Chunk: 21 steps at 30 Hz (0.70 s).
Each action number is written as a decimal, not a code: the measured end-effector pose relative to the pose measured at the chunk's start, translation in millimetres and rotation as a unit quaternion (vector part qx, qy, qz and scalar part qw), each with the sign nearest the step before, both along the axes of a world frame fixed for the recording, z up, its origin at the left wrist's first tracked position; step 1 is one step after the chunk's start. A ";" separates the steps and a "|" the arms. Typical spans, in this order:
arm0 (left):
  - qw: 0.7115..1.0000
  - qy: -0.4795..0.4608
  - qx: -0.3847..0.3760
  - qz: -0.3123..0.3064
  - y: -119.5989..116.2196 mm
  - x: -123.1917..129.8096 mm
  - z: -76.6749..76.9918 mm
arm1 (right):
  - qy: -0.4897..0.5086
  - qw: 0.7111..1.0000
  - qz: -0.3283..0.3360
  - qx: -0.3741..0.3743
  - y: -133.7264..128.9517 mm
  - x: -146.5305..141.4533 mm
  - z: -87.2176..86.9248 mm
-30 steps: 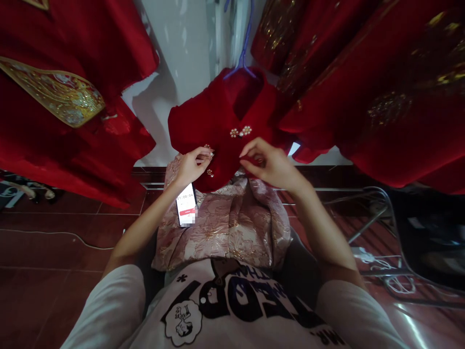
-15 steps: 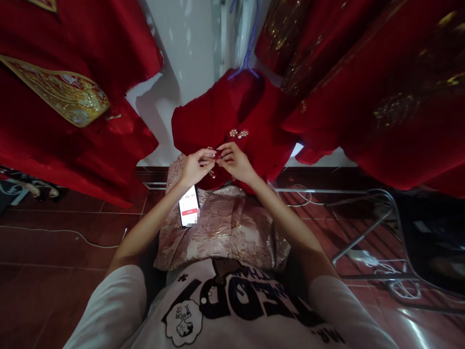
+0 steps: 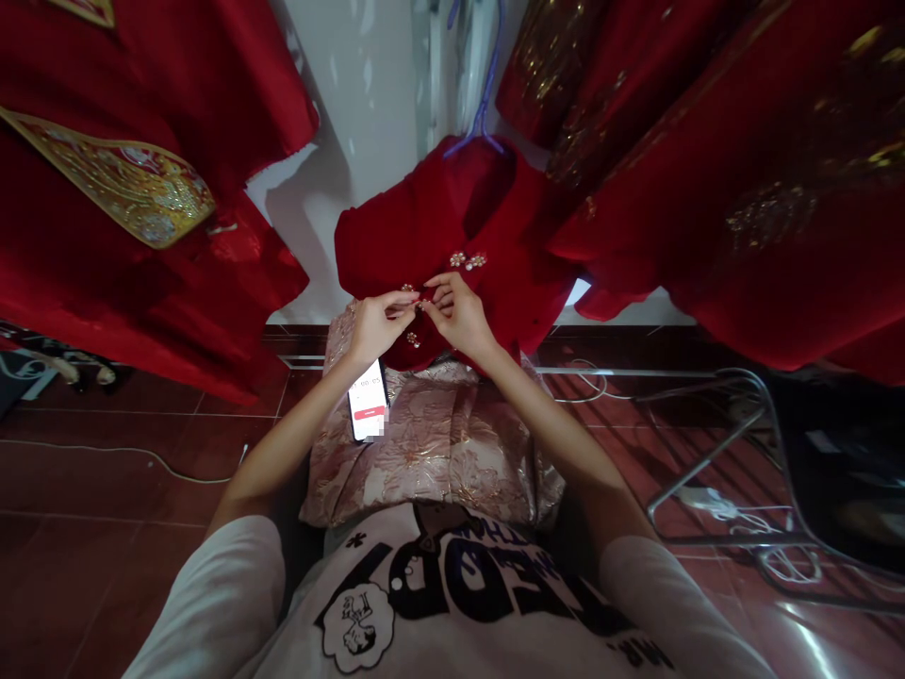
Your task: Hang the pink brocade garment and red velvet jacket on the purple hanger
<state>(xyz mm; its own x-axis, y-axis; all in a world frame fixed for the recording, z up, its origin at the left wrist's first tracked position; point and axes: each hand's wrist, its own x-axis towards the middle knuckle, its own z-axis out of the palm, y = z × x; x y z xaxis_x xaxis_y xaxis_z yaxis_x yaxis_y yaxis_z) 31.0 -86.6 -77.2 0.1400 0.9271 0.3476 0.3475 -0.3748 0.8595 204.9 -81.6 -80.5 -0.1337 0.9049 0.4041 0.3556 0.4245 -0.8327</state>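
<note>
A small red velvet jacket [image 3: 396, 231] hangs on a blue hanger [image 3: 483, 113] in front of me. It has pearl flower buttons [image 3: 467, 259] down its front. My left hand [image 3: 374, 325] and my right hand [image 3: 463, 316] meet at the jacket's front edge, fingertips pinching the cloth around a button [image 3: 422, 304]. A phone [image 3: 369, 405] with a lit screen sits against my left wrist. A pink and gold brocade skirt [image 3: 438, 443] hangs below the jacket.
Large red embroidered garments [image 3: 141, 189] hang at the left, and more red garments [image 3: 742, 160] at the right. A metal chair frame [image 3: 721, 443] stands on the dark red tiled floor at the right. A white cable [image 3: 113, 455] runs across the floor at the left.
My right hand has moved left from the jacket's lower right front to meet my left hand at a button. In the last half second both hands have stayed almost still.
</note>
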 end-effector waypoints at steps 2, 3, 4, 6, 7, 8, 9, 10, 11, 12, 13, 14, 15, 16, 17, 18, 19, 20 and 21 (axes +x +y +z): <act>1.000 0.021 0.011 0.015 1.7 -1.6 1.1 | -0.009 1.000 -0.006 0.008 -1.8 -2.3 0.8; 0.999 0.032 0.018 0.021 2.7 -2.7 1.8 | -0.012 1.000 -0.009 0.012 -2.2 -3.1 0.8; 0.999 0.042 0.024 0.025 4.0 -4.0 2.7 | -0.015 1.000 -0.011 0.015 -2.1 -3.7 0.4; 0.998 0.056 0.036 0.024 6.8 -6.6 4.5 | -0.019 1.000 -0.014 0.019 -1.1 -4.5 -0.6; 0.997 0.057 0.039 0.019 8.3 -7.9 5.2 | -0.021 0.999 -0.017 0.021 -0.3 -4.8 -1.2; 0.998 0.056 0.040 0.013 9.7 -9.0 5.6 | -0.022 0.999 -0.022 0.022 0.6 -5.0 -1.7; 0.998 0.054 0.039 0.006 10.8 -9.8 5.6 | -0.020 0.999 -0.028 0.022 1.4 -5.1 -2.0; 0.998 0.051 0.035 -0.003 11.7 -10.2 5.2 | -0.017 0.999 -0.032 0.019 1.9 -5.0 -2.0; 0.998 0.048 0.029 -0.010 12.0 -10.3 4.5 | -0.012 0.999 -0.034 0.013 2.1 -4.7 -1.8; 0.999 0.045 0.021 -0.013 11.8 -10.0 3.4 | -0.007 0.999 -0.032 0.006 1.8 -4.0 -1.4; 0.999 0.044 0.012 -0.013 10.9 -9.4 1.9 | -0.001 1.000 -0.026 -0.002 1.0 -2.7 -0.8; 0.999 0.046 0.004 -0.011 9.2 -8.6 0.1 | 0.005 1.000 -0.017 -0.008 -0.2 -0.9 -0.1; 0.999 0.050 -0.002 -0.007 6.9 -7.8 -2.2 | 0.010 1.000 -0.008 -0.012 -1.8 1.7 0.3; 0.998 0.058 -0.005 -0.002 4.0 -7.1 -4.9 | 0.014 1.000 -0.002 -0.013 -3.4 5.0 0.6; 0.997 0.075 -0.004 -0.001 0.8 -6.6 -8.1 | 0.015 1.000 0.000 -0.014 -5.0 8.9 0.5; 0.995 0.103 0.003 -0.007 -2.7 -6.3 -11.8 | 0.013 1.000 -0.002 -0.016 -6.4 13.4 0.1; 0.990 0.141 0.015 -0.020 -6.1 -6.3 -15.8 | 0.008 1.000 -0.005 -0.020 -7.5 18.2 -0.5; 0.981 0.188 0.035 -0.034 -9.4 -6.6 -20.0 | 0.000 1.000 -0.007 -0.027 -8.2 23.2 -1.1; 0.968 0.240 0.058 -0.048 -12.3 -7.1 -24.2 | -0.012 0.999 -0.008 -0.035 -8.7 28.1 -1.7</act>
<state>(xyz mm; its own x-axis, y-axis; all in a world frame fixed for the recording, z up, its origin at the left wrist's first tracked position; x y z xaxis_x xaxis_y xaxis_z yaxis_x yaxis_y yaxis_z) 23.9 -98.8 -101.3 0.3940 0.8611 0.3214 0.6560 -0.5084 0.5579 233.0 -90.3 -82.2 -0.1274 0.9329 0.3369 0.3813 0.3596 -0.8516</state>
